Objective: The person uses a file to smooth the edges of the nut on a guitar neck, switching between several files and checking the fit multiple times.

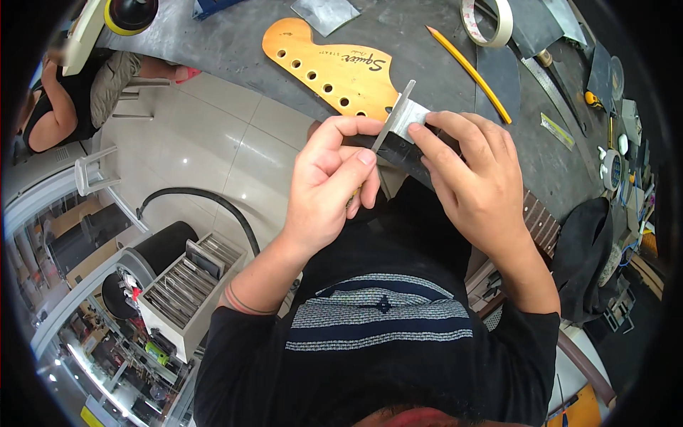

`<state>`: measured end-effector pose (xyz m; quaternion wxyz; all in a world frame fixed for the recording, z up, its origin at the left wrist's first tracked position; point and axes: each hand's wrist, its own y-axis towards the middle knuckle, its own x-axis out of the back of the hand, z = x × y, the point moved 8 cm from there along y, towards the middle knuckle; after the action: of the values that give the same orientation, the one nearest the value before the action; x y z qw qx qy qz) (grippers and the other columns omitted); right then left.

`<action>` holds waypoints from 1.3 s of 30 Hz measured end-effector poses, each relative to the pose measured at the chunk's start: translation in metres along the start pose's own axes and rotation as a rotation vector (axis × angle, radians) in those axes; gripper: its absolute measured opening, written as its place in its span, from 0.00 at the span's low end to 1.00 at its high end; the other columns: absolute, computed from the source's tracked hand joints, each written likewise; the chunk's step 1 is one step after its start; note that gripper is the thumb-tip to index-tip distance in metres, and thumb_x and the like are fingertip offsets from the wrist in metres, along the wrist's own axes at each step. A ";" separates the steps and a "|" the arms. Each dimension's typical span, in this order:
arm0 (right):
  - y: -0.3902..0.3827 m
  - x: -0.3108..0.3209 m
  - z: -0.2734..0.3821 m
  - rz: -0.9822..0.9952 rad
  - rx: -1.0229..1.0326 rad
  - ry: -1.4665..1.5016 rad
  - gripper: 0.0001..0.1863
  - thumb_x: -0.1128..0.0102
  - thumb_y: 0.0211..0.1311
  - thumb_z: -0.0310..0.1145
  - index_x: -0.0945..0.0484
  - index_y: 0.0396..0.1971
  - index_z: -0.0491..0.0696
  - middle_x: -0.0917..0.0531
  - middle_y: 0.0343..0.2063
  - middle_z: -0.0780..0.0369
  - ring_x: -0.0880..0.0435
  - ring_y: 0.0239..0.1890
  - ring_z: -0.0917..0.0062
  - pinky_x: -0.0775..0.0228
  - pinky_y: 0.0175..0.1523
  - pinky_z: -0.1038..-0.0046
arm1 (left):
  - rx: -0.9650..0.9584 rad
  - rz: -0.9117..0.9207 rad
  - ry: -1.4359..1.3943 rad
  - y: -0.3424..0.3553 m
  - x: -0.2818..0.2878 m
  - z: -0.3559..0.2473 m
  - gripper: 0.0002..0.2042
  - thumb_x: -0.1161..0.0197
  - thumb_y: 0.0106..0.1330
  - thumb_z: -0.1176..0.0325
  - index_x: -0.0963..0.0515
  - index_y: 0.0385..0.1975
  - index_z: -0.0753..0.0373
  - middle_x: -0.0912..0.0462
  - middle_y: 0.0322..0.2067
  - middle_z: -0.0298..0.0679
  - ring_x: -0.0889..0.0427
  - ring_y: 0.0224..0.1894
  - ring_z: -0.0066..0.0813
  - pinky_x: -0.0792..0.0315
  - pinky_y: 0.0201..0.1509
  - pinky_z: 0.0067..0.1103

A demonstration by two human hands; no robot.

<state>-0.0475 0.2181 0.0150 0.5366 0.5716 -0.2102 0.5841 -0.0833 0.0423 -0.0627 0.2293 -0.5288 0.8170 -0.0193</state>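
Observation:
A wooden guitar headstock [334,67] with a row of tuner holes lies at the bench edge, and part of the fretboard [538,222] shows beyond my right wrist. My left hand [331,174] is closed around a thin flat metal file [395,112], which slants up and to the right near the end of the headstock. Against the file sits a small light-grey rectangular piece [409,119], its material unclear. My right hand [478,171] has its fingertips on that piece. A black covering [398,151] lies under the fingers and hides the neck there.
On the dark bench lie a yellow pencil [469,75], a roll of masking tape [487,21], a steel ruler [551,85] and grey abrasive sheets [326,14]. A black hose [206,192] and a slatted box [188,299] stand at left. Another person [78,99] sits at far left.

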 end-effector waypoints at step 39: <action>-0.007 -0.009 -0.010 -0.062 -0.122 0.222 0.33 0.25 0.53 0.15 0.08 0.62 0.50 0.14 0.57 0.58 0.12 0.54 0.60 0.17 0.56 0.60 | -0.016 -0.054 0.044 0.003 -0.011 -0.001 0.14 0.40 0.86 0.77 0.20 0.66 0.74 0.19 0.27 0.36 0.26 0.20 0.16 0.37 0.21 0.14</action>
<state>-0.0477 0.2259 0.0021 0.6084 0.4758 -0.1667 0.6130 -0.0822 0.0529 -0.0584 0.2066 -0.5520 0.8072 -0.0304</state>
